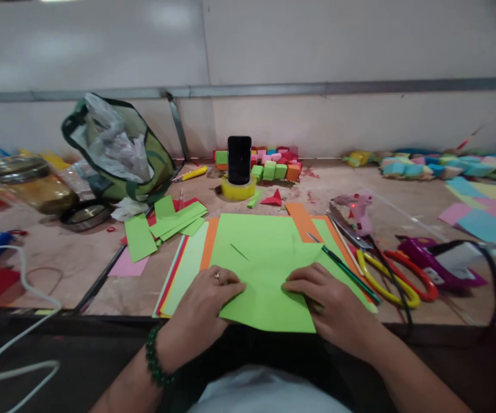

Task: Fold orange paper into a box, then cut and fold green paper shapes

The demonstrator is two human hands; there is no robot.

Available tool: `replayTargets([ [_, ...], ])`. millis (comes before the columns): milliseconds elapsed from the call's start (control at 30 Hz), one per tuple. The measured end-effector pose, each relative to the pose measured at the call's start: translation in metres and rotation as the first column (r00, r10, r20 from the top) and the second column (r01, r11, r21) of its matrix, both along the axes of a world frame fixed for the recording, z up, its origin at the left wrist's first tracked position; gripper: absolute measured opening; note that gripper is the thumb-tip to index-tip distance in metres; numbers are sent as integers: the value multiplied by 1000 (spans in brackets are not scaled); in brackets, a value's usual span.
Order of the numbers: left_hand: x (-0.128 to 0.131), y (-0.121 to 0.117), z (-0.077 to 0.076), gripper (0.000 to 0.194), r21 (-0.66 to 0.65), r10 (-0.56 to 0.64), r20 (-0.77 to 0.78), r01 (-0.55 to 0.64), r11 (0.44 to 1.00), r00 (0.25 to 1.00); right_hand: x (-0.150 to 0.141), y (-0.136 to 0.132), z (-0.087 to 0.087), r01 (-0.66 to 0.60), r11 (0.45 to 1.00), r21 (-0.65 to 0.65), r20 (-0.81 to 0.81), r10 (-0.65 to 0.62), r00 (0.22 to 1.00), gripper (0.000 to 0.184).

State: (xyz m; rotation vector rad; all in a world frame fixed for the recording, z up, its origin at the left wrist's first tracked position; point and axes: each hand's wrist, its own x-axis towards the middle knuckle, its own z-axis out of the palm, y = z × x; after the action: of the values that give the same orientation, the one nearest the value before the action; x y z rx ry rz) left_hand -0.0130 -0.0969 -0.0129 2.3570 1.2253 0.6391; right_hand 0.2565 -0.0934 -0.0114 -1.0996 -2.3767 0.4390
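Head view: your left hand (207,298) grips the left side of a green sheet (260,258), and your right hand (331,304) grips its right side, fingers closed on the paper. The undersides of both grips are hidden. The sheet lies over a paper stack (194,252) at the front of the bench (320,186), its near edge reaching past the bench's edge. A short dark line shows on the sheet; its nature cannot be determined. To your right lie a pen (346,269), scissors (368,285) and a pink glue gun (359,213). Green strips (140,236) lie left of the stack. Beyond the sheet, a phone (239,160) stands upright at a tape roll (239,190).
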Motion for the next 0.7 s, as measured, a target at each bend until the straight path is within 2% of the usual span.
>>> replayTargets([
  [133, -1, 6, 8, 31, -135, 96, 94, -83, 987, 991, -2, 2, 3, 79, 991, -108, -113, -91, 989, 13],
  [200, 2, 12, 12, 17, -184, 190, 80, -173, 968, 979, -4, 5, 1, 169, 969, -178, -120, -192, 974, 17],
  [267, 7, 20, 14, 5, -185, 265, 3, -260, 948, 964, -6, 8, -2, 270, 935, -231, -89, -297, 951, 21],
  [333, 11, 27, 15, 17, -165, 288, -44, -291, 942, 957, -7, 11, -5, 349, 900, -262, -74, -379, 922, 22],
  [467, 15, 35, 13, 30, -162, 304, -83, -314, 935, 949, -10, 16, -6, 396, 861, -319, -97, -446, 890, 42],
  [600, 14, 39, 10, 31, -139, 312, -126, -328, 934, 942, -13, 18, -3, 440, 834, -332, -60, -484, 873, 45],
  [700, 11, 41, 10, 28, -163, 309, -95, -321, 933, 946, -14, 19, -3, 457, 823, -338, -47, -499, 865, 47],
])
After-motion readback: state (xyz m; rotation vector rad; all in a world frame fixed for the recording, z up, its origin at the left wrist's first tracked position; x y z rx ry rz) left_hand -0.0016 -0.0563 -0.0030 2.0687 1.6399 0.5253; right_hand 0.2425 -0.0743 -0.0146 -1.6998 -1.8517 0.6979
